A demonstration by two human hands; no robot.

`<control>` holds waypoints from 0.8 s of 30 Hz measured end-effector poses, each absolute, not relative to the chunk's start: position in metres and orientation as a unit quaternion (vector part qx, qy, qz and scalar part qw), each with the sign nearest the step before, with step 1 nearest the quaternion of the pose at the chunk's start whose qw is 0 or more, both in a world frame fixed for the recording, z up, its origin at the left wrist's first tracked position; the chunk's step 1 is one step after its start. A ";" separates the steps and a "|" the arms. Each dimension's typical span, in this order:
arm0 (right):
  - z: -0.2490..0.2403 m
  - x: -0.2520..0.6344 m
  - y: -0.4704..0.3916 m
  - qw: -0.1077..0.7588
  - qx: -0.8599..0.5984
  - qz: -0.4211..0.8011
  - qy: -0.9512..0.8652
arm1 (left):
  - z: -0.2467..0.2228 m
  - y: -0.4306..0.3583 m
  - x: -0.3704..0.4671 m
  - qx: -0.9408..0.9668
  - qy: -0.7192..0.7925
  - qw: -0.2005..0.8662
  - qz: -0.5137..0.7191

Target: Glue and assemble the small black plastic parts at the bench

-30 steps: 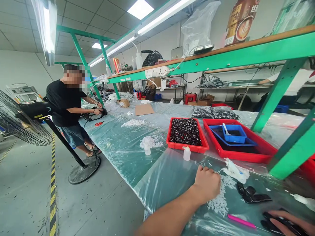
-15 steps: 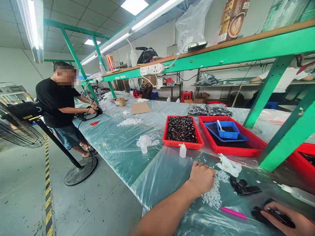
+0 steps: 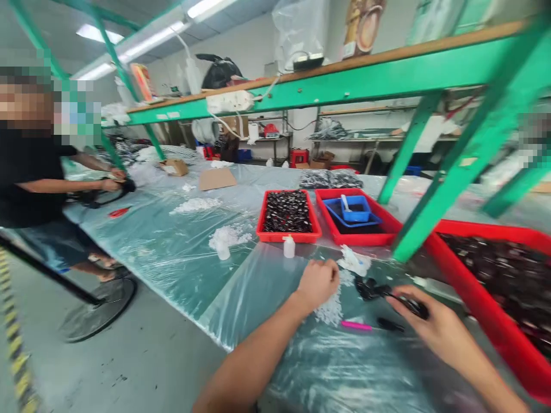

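Black glossy piece is sitting pinched in the right hand, risking knocking close-lying black parts; left hand is resting curled, its hold unclear.

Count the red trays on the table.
3: left tray with black parts; middle tray with blue trays; right tray with dark parts. More may hide behind the flat bags.

Honestly can't read a single word here, since the print on the brown container is blurred to mush, and the little white labels on the green beam plus the pale patch on the small cardboard box are way too tiny.
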State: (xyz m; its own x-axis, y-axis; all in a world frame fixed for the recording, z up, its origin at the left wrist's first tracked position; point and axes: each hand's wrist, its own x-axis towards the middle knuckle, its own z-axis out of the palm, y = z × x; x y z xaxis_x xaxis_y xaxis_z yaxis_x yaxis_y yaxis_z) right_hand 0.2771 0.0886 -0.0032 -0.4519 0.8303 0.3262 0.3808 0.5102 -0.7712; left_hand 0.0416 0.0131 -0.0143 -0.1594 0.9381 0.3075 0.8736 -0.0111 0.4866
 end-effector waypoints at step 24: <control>-0.001 0.247 0.055 0.350 -0.343 0.325 -0.809 | -0.011 -0.001 0.073 0.609 0.549 0.230 0.525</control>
